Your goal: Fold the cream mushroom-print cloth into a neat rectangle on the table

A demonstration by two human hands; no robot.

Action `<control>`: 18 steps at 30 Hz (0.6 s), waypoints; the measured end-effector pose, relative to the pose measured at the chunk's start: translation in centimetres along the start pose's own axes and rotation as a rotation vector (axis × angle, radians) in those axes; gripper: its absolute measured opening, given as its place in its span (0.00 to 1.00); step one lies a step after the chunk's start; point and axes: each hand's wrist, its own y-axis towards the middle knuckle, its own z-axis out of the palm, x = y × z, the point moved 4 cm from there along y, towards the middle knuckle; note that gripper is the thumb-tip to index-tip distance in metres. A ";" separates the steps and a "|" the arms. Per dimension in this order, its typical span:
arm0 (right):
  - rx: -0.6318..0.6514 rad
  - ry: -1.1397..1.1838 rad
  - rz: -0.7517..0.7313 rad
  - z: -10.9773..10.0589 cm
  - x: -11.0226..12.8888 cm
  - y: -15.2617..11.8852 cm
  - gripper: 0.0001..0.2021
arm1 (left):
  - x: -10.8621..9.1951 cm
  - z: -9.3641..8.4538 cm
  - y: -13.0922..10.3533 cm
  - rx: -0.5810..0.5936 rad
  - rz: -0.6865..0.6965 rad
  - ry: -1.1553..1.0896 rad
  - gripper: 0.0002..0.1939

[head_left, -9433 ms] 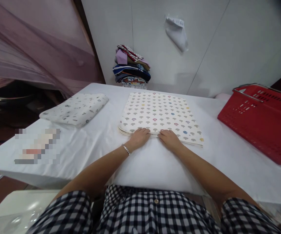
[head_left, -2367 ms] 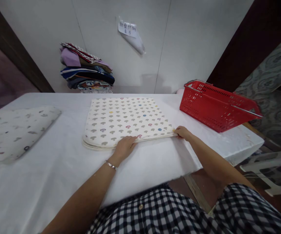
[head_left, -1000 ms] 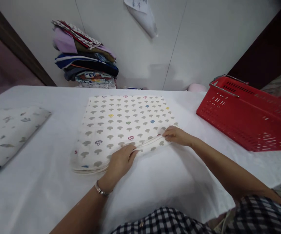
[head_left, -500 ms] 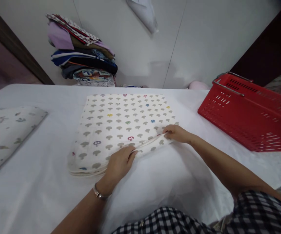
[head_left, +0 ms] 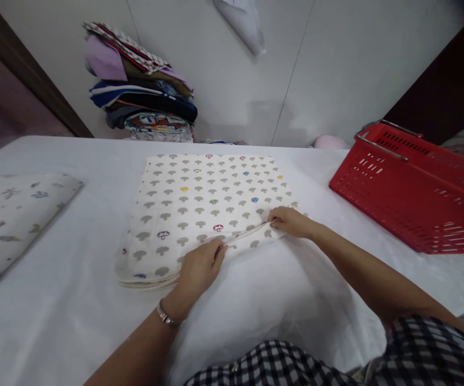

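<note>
A folded white cloth [head_left: 211, 195] with grey and coloured mushroom prints lies flat before me, in several layers. My left hand [head_left: 202, 268] is closed on its near edge, thumb and fingers pinching the layers left of the edge's middle. Farther right along that edge, my right hand [head_left: 290, 221] pinches the cloth too. Between the two hands the edge is slightly raised, and its layers show as thin lines. The fingertips of both hands are partly hidden by the fabric and the hands themselves.
Another folded printed cloth [head_left: 19, 220] lies on the white-covered table [head_left: 75, 321] at the left. A red plastic basket [head_left: 409, 193] with metal handles stands at the right. Behind the table is a stack of folded clothes [head_left: 147, 102] against the pale wall.
The view has shifted slightly, so things sit a little farther right. Both hands keep their pinch on the cloth's near edge; little else differs.
</note>
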 end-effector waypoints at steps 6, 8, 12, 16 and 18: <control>-0.061 -0.051 -0.075 0.7 -0.3 -0.5 0.05 | -0.2 -0.1 0.0 0.025 0.004 0.013 0.12; -0.096 0.008 -0.055 0.9 -0.6 -0.7 0.05 | -0.2 -0.1 0.0 0.025 0.004 0.020 0.11; -0.135 0.047 -0.084 1.0 -0.7 -1.2 0.04 | -0.3 0.1 -0.1 0.014 0.037 0.034 0.12; -0.211 -0.051 -0.244 1.0 0.0 -2.6 0.06 | -0.6 0.2 -0.3 -0.017 0.114 0.060 0.13; -0.230 -0.092 -0.260 1.2 -0.3 -3.4 0.08 | -0.8 0.2 -0.5 -0.040 0.163 0.073 0.14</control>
